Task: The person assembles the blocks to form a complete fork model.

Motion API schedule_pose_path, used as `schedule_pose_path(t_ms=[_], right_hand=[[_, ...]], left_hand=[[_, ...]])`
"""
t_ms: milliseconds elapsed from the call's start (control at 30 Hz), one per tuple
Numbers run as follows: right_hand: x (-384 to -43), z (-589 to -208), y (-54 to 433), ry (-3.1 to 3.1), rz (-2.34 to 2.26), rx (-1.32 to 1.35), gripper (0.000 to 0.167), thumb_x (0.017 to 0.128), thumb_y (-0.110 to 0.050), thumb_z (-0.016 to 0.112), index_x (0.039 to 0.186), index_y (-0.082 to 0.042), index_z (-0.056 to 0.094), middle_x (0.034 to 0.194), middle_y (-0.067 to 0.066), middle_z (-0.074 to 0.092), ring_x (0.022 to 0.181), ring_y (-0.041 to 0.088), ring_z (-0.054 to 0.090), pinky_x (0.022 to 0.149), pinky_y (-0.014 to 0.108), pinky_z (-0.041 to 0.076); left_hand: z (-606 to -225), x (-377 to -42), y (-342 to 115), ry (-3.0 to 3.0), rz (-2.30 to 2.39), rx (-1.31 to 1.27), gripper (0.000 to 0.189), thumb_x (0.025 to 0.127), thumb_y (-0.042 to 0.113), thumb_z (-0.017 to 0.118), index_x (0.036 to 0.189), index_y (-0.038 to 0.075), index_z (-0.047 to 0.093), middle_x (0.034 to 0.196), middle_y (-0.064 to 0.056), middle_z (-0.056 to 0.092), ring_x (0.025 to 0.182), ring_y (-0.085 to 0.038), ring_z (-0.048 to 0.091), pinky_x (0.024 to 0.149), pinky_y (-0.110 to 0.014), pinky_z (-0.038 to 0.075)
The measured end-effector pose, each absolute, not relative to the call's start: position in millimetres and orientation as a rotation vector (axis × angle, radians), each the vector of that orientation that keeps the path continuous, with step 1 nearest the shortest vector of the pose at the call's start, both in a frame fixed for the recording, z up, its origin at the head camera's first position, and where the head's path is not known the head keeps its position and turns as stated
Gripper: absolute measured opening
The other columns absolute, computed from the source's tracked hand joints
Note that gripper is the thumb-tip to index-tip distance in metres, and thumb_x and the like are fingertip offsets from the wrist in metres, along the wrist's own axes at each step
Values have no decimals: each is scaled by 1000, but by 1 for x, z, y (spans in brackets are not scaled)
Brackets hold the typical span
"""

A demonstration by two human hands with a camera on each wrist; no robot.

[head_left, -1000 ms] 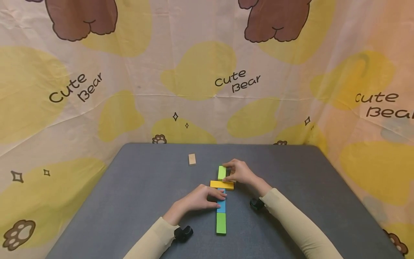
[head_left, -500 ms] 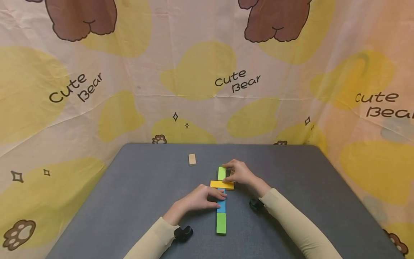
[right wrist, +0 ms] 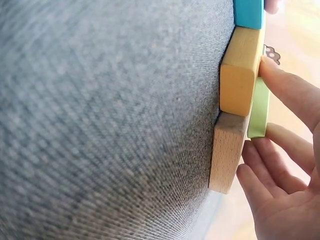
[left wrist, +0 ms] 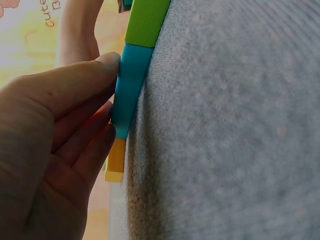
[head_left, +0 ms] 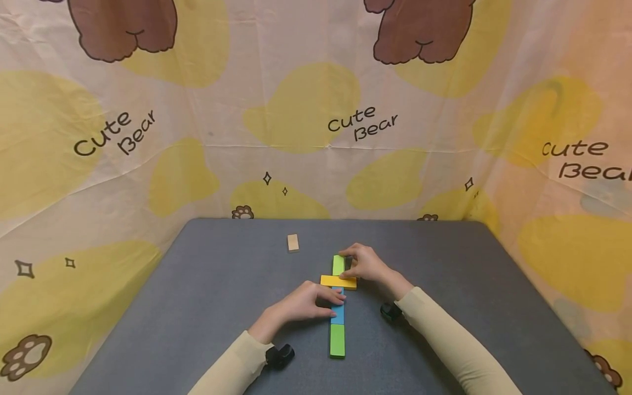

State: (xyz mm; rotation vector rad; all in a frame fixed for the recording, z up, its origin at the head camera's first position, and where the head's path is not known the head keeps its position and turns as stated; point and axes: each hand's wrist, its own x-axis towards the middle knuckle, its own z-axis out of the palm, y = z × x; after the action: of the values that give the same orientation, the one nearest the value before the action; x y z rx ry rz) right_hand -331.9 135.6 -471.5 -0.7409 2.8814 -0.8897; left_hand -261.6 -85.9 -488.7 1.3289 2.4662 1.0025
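A light green block [head_left: 338,264] is pinched by my right hand [head_left: 369,264], thumb at its near end by the yellow block and index fingertip at its far end. It lies over a plain wood block [right wrist: 227,155], which shows below it in the right wrist view. The yellow block [head_left: 328,281] lies crosswise just nearer. My left hand [head_left: 308,303] rests its thumb and fingertips on top of the blue block [head_left: 338,317], as the left wrist view also shows. A darker green block [head_left: 338,341] continues the row at the near end.
Another plain wood block [head_left: 293,243] lies apart, toward the back of the grey cloth-covered table [head_left: 222,285]. A printed curtain [head_left: 306,126] hangs around the table's back and sides. Black wrist cameras [head_left: 280,356] sit at both sleeves.
The light green block and the right fingers on it have shifted very slightly nearer, toward the yellow block. My left hand and the other blocks stay as they were.
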Motion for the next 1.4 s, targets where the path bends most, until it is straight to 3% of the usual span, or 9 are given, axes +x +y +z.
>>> schedule_pose_path(t_ms=[1400], right_hand=[[-339,-472,139,2835,-834,-746,58,68,-36,85,118,-13,67,97,2,61,76,15,47,59,26,40]], left_hand=[[-486,-260,-86,2466,1002,1325,33,83,22,73,115,16,70,123,7,64,122,-2,53,104,-27,41]])
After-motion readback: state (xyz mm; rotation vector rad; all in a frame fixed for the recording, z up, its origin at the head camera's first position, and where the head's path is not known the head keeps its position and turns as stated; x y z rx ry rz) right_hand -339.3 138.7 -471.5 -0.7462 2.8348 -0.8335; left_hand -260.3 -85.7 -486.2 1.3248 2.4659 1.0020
